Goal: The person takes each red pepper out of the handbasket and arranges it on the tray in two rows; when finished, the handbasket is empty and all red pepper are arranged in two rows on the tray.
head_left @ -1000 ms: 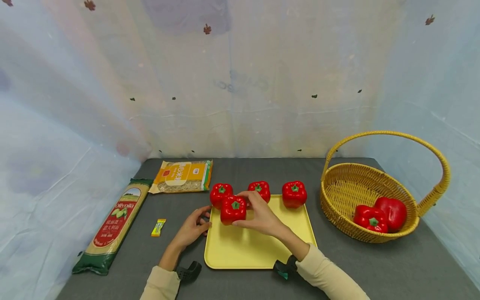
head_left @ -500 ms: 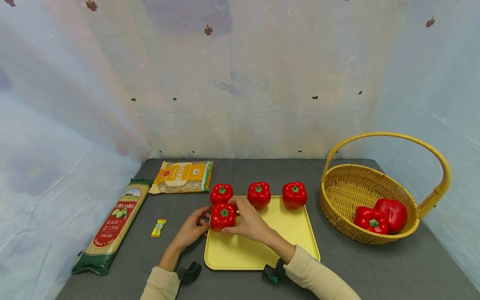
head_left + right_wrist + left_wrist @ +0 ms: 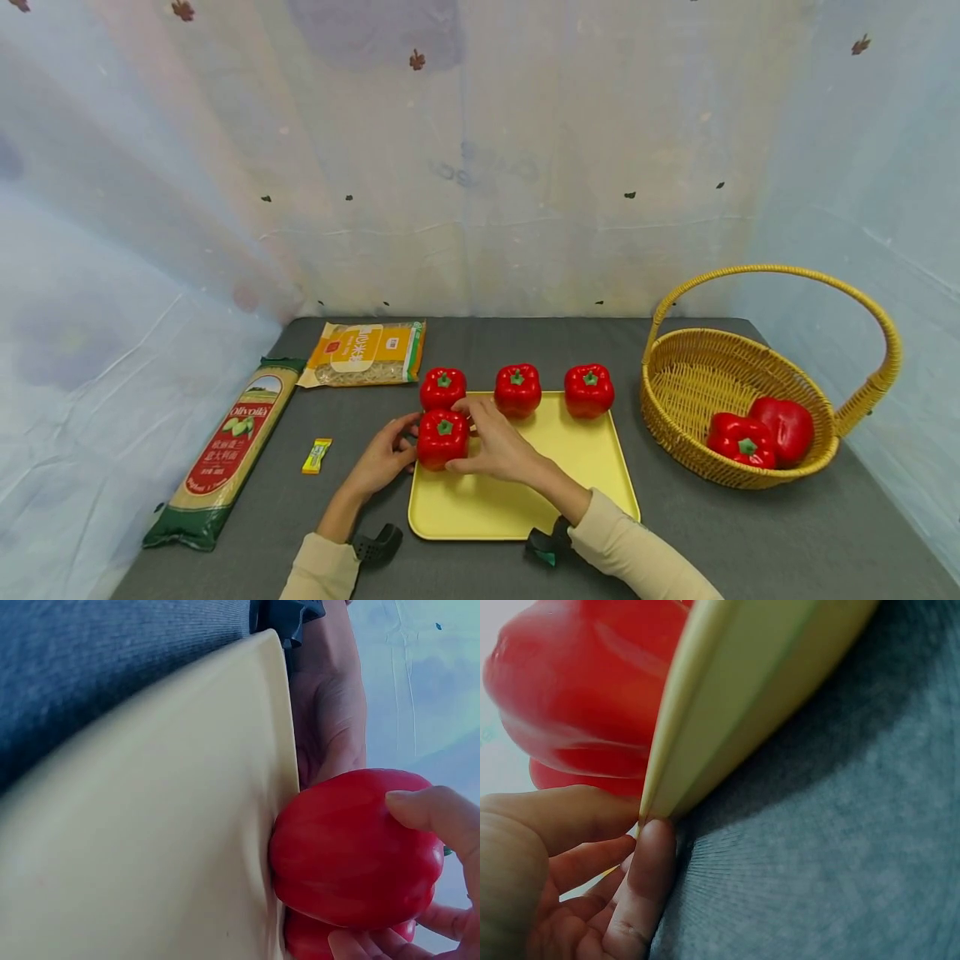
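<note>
A yellow tray [image 3: 525, 504] lies in the middle of the table, its left rim pinched by my left hand [image 3: 381, 457]; the left wrist view has the rim [image 3: 664, 780] between thumb and finger. Around a red bell pepper [image 3: 442, 450] at the tray's left side, my right hand [image 3: 504, 446] curls its thumb and fingers. In the right wrist view this pepper [image 3: 352, 847] sits against the tray surface. Behind it stands a second bell pepper [image 3: 442, 383]. Two more, a middle pepper [image 3: 517, 396] and a right pepper [image 3: 588, 392], stand along the tray's far edge.
To the right stands a yellow wicker basket [image 3: 678, 442] with a tall handle, holding two red peppers [image 3: 742, 442]. A long pasta bag [image 3: 232, 442], a yellow grain bag [image 3: 367, 354] and a small yellow packet [image 3: 317, 456] lie to the left.
My right hand has moved the bell pepper leftward and down to the tray's left side, in front of the back-left pepper. My left hand has stayed at the tray rim.
</note>
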Tool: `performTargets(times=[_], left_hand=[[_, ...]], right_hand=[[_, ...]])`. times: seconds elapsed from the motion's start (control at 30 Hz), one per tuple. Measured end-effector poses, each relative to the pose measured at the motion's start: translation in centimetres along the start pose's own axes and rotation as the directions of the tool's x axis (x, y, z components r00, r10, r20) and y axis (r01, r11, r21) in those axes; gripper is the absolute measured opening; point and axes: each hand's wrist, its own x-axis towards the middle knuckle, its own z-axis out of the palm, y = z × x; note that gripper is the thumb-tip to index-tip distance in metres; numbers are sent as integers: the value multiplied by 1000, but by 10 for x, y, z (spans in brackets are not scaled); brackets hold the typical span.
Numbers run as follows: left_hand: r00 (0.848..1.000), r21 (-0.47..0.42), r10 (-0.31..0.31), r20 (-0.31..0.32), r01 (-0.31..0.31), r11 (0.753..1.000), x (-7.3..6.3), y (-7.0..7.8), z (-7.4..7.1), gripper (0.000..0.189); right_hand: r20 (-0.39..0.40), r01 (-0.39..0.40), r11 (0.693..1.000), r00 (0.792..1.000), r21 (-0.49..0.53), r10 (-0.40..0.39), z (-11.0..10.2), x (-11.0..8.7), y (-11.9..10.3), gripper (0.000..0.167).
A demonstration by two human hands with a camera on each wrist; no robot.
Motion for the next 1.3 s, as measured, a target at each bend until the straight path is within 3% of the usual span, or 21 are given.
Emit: performTargets(times=[0.13, 0.37, 0.5, 0.67, 0.93, 1.3], left_hand=[[1000, -13, 13, 5, -13, 1000, -1, 1, 0, 52], [999, -7, 23, 31, -23, 1000, -13, 34, -1, 51], [999, 4, 22, 25, -23, 1000, -14, 37, -1, 50], [999, 4, 24, 21, -24, 1000, -12, 32, -1, 50], [1000, 8, 21, -7, -21, 1000, -3, 3, 1, 51], [1000, -3, 4, -21, -4, 1000, -1, 1, 1, 52]], right_hand=[[5, 7, 1000, 1000, 0, -7, 1, 0, 0, 71], [6, 14, 1000, 1000, 11, -14, 3, 0, -1, 73], [3, 16, 1000, 1000, -5, -16, 3, 0, -3, 73], [0, 11, 999, 1000, -48, -11, 4, 0, -3, 76], [3, 6, 999, 1000, -51, -6, 1, 0, -4, 82], [-39, 42, 999, 998, 27, -40, -25, -15, -9, 78]])
